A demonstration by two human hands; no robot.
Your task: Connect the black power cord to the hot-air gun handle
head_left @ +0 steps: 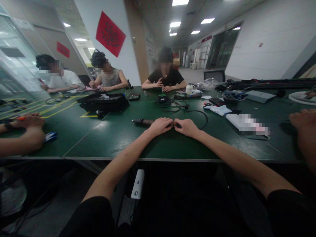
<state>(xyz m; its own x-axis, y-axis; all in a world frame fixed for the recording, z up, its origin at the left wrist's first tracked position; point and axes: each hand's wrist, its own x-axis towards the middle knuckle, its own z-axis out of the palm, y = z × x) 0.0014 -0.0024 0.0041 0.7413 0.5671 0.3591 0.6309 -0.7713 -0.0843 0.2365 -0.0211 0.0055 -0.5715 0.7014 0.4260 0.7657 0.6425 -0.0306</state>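
A corded electric screwdriver lies sideways on the green table, its dark narrow tip pointing left. My left hand is closed over its right end, with the fingers curled around the body. Close beside it, my right hand pinches the end of a black cable, which loops out behind that hand. The fingertips of both hands nearly meet at the tool's rear end. Whether the cable end is seated in the tool is hidden by the fingers.
Beyond my hands lie tangled black cords. A black tray stands at left. On the right are white-and-blue gloves, a white packet and a coiled cable bundle. Co-workers sit across the table; neighbours' arms reach in at both sides.
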